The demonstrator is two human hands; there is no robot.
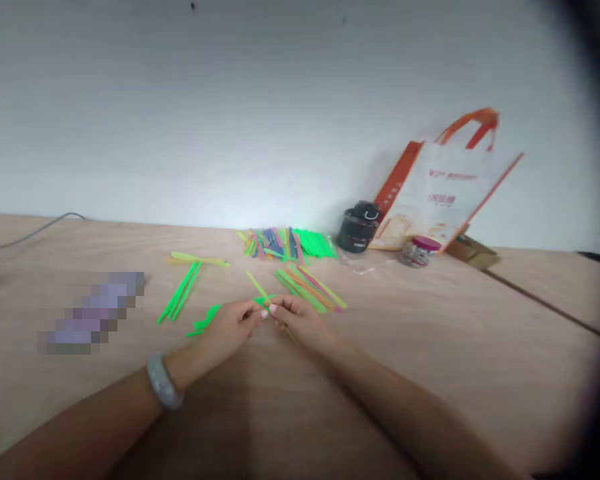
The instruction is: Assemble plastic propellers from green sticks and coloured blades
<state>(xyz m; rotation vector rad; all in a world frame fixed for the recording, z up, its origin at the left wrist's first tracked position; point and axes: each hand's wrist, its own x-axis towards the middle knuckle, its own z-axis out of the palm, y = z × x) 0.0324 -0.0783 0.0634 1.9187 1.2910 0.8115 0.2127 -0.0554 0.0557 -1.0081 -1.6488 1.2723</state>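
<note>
1. Counting what lies here: one left hand (230,327), one right hand (303,321), one yellow-green strip (257,285) held between them, and five loose groups of coloured strips on the wooden table (430,347). The blur hides how many strips each group has.
2. The groups are a mixed pile (285,243) at the back, a yellow few (200,260) to the left, a green bundle (180,300) nearer, a green heap (205,323) just beside the left hand, and a mixed fan (313,289) just beyond the right hand.
3. Behind them stand one black jar (357,230), one small pink-lidded jar (420,252), one orange-and-white bag (445,193) leaning on the wall, and one cardboard box (473,250).
4. The left hand, with one pale bangle (165,381) on its wrist, reaches in from the lower left, its fingers pinched narrow on the strip.
5. The right hand comes from the lower right, its fingertips closed on the same strip and meeting the left hand's fingertips.
6. The strip slants across the table's middle, its far end pointing away to the left.
</note>
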